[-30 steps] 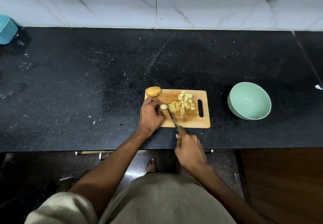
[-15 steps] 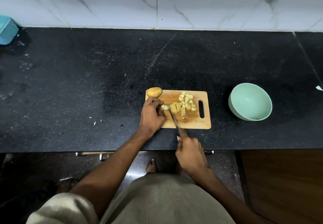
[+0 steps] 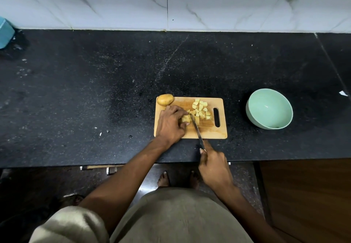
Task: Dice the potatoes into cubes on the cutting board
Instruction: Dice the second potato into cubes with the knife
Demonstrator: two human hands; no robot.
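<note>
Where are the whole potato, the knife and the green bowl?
whole potato [image 3: 165, 99], head view, middle of its skin.
knife [image 3: 196, 129], head view, middle of the blade.
green bowl [image 3: 252, 117], head view, near outer wall.

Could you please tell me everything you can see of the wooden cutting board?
The rectangular light wooden cutting board has rounded corners and a slot handle at its right end. It lies flat on the black speckled countertop. A whole unpeeled potato sits at its far left corner, pale diced potato cubes lie mid-board, the left hand rests on it, and the knife blade crosses its near edge.
</note>
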